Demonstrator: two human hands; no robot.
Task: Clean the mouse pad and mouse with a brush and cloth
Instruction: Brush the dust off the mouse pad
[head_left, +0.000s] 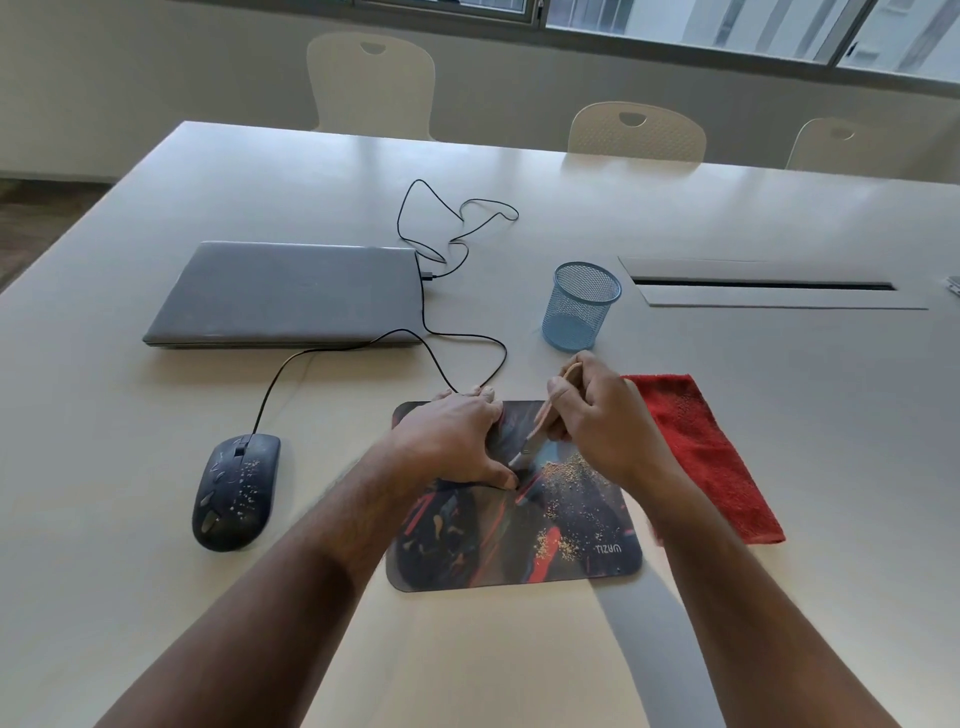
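A dark patterned mouse pad (498, 540) lies in front of me, with tan crumbs scattered over its right half. My left hand (457, 441) presses flat on the pad's far left part. My right hand (597, 415) grips a wooden-handled brush (540, 426), whose bristle end touches the pad near my left thumb. A black wired mouse (236, 491), speckled with crumbs, sits on the table left of the pad. A red cloth (711, 457) lies just right of the pad, partly hidden by my right hand.
A closed grey laptop (291, 293) lies at the back left, with the mouse cable (431, 322) looping beside it. A blue mesh pen cup (579, 306) stands behind the pad. A cable slot (763, 285) is set into the table at the right. Chairs (636, 132) line the far edge.
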